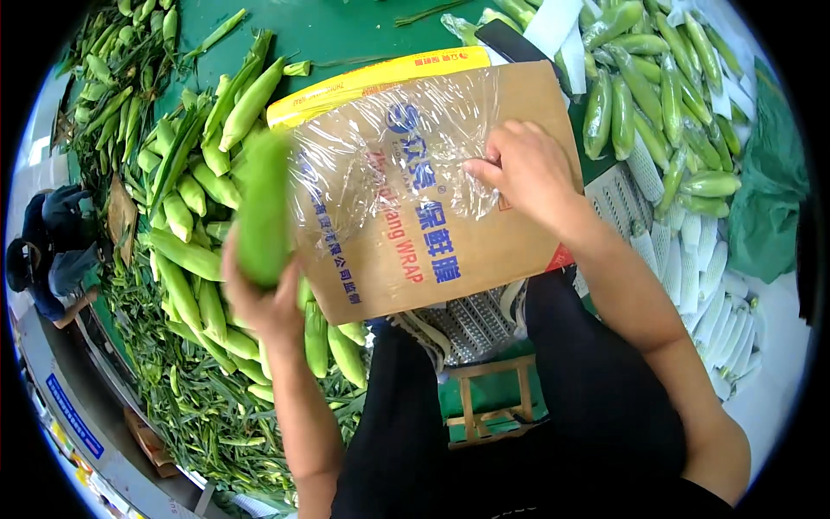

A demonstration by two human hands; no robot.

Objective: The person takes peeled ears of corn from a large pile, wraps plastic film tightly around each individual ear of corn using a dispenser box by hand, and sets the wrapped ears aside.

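Note:
My left hand [262, 295] grips the lower end of a green ear of corn [264, 207], blurred, left of a cardboard box [363, 285]. Clear plastic film [415, 130] lies crumpled over the box, drawn from a yellow roll of wrap [382, 78] along its far edge. With thumb and fingers bent, my right hand [519, 162] holds the near right part of the film.
Husked-down corn ears [194, 253] are heaped at left beside loose husks [214, 415]. Wrapped ears [642, 97] lie at upper right, near a dark phone [515, 45]. White foam net sleeves [726, 324] lie at right. Another person [55, 253] is at far left.

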